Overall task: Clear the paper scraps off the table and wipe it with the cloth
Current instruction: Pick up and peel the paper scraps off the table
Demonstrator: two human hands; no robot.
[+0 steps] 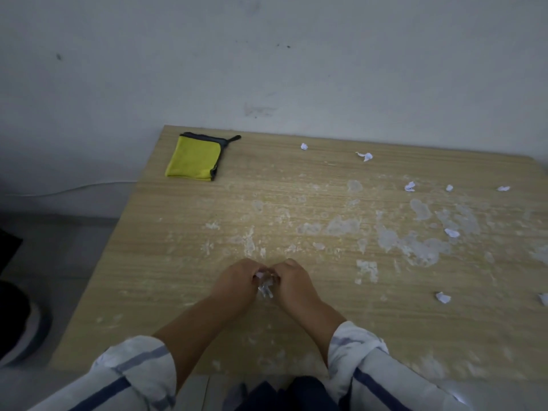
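Note:
My left hand and my right hand meet over the near middle of the wooden table, fingers curled together round a small bunch of white paper scraps. A folded yellow cloth with dark edging lies at the table's far left corner. Several loose white scraps lie on the right half, among them one at the back, one further right, one mid-right and one near the right front.
Whitish smears and worn patches cover the tabletop's middle and right. A grey wall stands right behind the table. A white cable runs along the floor at left, and a dark object sits at the lower left.

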